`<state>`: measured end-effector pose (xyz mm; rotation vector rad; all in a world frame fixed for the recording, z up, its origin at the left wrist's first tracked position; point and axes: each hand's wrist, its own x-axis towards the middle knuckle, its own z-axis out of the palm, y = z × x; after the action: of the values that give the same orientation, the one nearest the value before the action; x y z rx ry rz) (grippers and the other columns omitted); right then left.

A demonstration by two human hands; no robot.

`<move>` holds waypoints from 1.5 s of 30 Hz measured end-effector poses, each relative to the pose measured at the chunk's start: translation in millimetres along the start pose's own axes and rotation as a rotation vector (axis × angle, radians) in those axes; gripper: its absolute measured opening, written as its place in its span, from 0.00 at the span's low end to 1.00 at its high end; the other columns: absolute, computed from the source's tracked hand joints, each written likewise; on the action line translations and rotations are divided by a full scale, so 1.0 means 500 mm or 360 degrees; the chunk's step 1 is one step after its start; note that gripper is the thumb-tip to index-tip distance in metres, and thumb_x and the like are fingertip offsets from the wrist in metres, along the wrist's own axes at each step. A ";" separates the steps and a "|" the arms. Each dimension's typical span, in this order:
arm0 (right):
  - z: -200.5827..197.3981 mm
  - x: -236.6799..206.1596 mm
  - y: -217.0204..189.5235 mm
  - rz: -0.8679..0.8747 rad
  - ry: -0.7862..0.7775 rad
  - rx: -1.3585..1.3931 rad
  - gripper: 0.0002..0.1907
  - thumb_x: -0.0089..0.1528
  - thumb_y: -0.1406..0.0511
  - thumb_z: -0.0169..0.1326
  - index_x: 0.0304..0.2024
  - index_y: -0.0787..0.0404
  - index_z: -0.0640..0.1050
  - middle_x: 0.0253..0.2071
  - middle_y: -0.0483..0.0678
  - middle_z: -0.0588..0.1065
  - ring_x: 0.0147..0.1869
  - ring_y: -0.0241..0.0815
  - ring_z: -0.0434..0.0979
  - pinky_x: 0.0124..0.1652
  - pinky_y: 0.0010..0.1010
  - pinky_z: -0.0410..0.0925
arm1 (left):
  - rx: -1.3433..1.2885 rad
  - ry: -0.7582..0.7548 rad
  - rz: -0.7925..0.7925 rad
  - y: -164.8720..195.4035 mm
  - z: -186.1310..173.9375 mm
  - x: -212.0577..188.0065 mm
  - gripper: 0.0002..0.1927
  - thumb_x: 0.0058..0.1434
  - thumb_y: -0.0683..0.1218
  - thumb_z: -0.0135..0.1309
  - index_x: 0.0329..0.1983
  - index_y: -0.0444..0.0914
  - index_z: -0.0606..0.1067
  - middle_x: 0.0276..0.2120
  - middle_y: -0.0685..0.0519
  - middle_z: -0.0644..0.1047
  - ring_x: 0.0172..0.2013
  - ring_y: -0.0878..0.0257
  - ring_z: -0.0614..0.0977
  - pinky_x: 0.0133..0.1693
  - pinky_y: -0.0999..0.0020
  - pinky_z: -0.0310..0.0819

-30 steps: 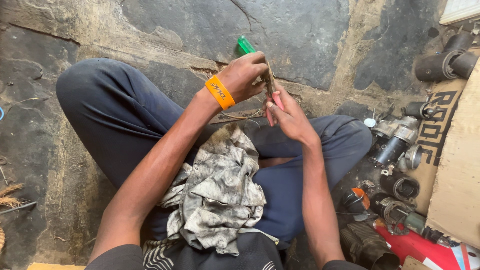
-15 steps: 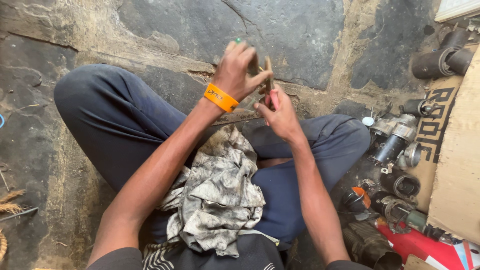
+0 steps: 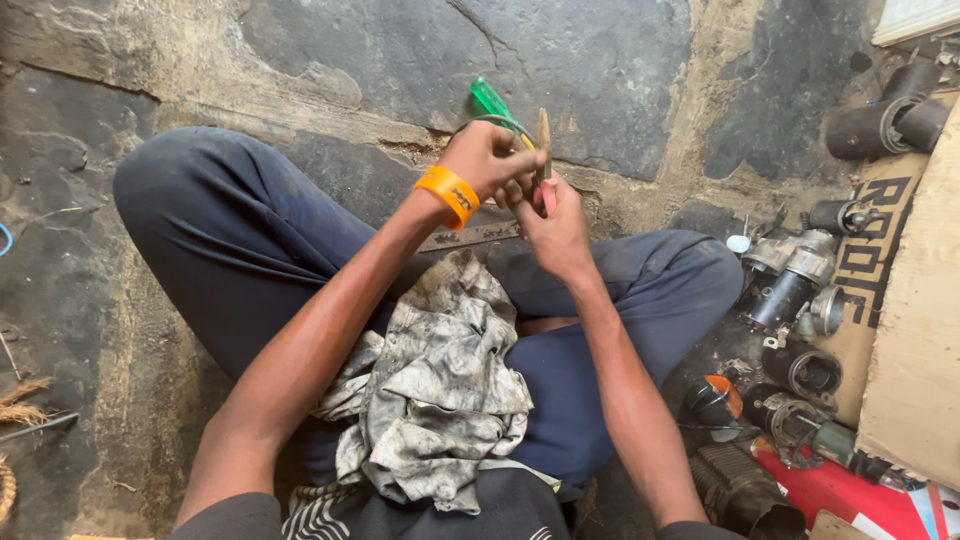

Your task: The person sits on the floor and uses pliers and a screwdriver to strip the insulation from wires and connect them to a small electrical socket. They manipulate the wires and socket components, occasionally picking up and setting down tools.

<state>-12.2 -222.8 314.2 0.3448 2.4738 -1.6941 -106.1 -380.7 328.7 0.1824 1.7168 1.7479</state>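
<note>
- Both hands are being held together above the lap.
- A green-handled screwdriver [image 3: 489, 97] is being gripped by the clenched left hand [image 3: 487, 160].
- A thin brown piece [image 3: 544, 135] is being pinched by the right hand [image 3: 556, 220].
- A grey rag [image 3: 435, 385] is being kept on the lap.

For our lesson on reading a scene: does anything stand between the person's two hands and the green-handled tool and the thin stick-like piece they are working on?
Nothing visible does. The left hand already grips the green-handled tool, and the right hand pinches the thin stick-like piece directly. The stained rag lies lower, on the lap, out of the way.
</note>
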 end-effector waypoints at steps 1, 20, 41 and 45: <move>0.000 0.000 0.001 -0.0059 0.0014 -0.0122 0.13 0.62 0.67 0.62 0.32 0.60 0.69 0.24 0.37 0.65 0.26 0.28 0.63 0.25 0.24 0.60 | 0.0136 0.0011 0.0054 0.000 0.001 -0.001 0.12 0.61 0.48 0.61 0.33 0.32 0.82 0.23 0.50 0.82 0.20 0.68 0.81 0.23 0.71 0.76; -0.061 0.018 -0.002 0.0144 -0.0247 0.0233 0.10 0.75 0.62 0.43 0.46 0.62 0.72 0.32 0.47 0.79 0.23 0.29 0.65 0.24 0.22 0.59 | 0.0672 -0.0060 0.0985 0.006 -0.043 0.006 0.09 0.68 0.43 0.58 0.41 0.31 0.82 0.35 0.50 0.78 0.34 0.62 0.81 0.38 0.63 0.78; -0.050 0.020 -0.015 -0.0148 -0.0195 0.0581 0.09 0.72 0.68 0.52 0.52 0.68 0.76 0.44 0.48 0.79 0.46 0.34 0.79 0.46 0.27 0.73 | 0.0597 0.0129 0.0583 -0.012 -0.002 0.009 0.05 0.56 0.39 0.63 0.35 0.34 0.81 0.30 0.49 0.84 0.31 0.63 0.87 0.37 0.68 0.83; -0.046 0.030 0.000 -0.0161 -0.0238 0.0626 0.04 0.72 0.71 0.50 0.49 0.66 0.74 0.42 0.46 0.78 0.45 0.33 0.78 0.47 0.26 0.74 | 0.0901 0.0149 0.0751 -0.020 0.004 0.011 0.05 0.56 0.39 0.58 0.35 0.33 0.80 0.31 0.41 0.81 0.35 0.49 0.85 0.39 0.57 0.80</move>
<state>-26.1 -199.9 319.2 0.1228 2.0777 -2.1610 -105.7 -377.2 318.0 0.8209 2.3463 1.5380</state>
